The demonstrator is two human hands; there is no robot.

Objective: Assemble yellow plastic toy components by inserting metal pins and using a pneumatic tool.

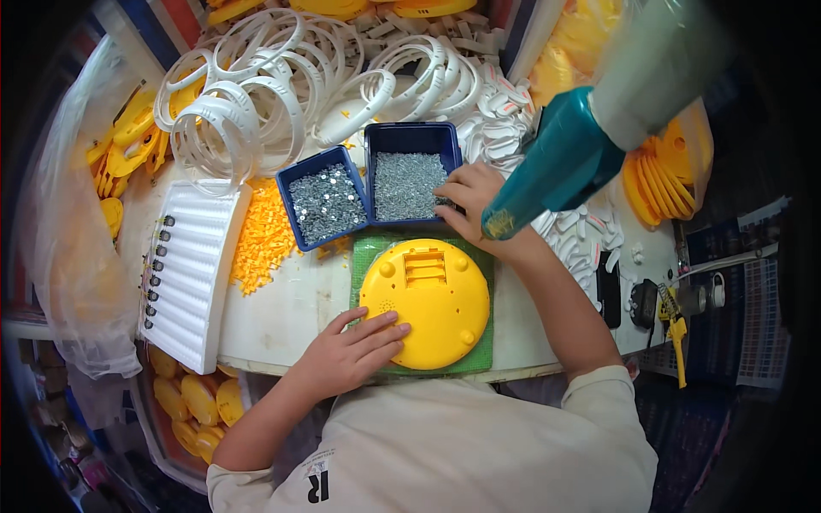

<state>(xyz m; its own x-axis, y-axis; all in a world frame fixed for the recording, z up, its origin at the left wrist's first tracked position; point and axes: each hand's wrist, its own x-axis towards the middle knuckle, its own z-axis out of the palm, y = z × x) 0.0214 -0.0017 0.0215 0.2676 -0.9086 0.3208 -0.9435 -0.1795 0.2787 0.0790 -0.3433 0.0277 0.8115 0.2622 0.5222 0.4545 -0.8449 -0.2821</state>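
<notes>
My left hand (357,349) lies with its fingers stretched over the lower left of a round yellow plastic housing (432,321). The housing rests on a green mat (363,256), and its battery recess faces up at the far side. At the right side of a dark blue bin (415,126) full of small silvery screws (409,184), my right hand (477,201) reaches in with its fingers apart and bent down at the screws. Whether a screw is between the fingertips is too small to tell. A teal power screwdriver (556,162) hangs above, partly covering my right wrist.
Left of the screws stands a second blue bin (295,224) of small metal parts. Yellow pieces (261,239) and a white foam tray (192,274) lie farther left. White rings (282,94) pile up behind; white parts (505,115) and a black phone (608,291) lie to the right.
</notes>
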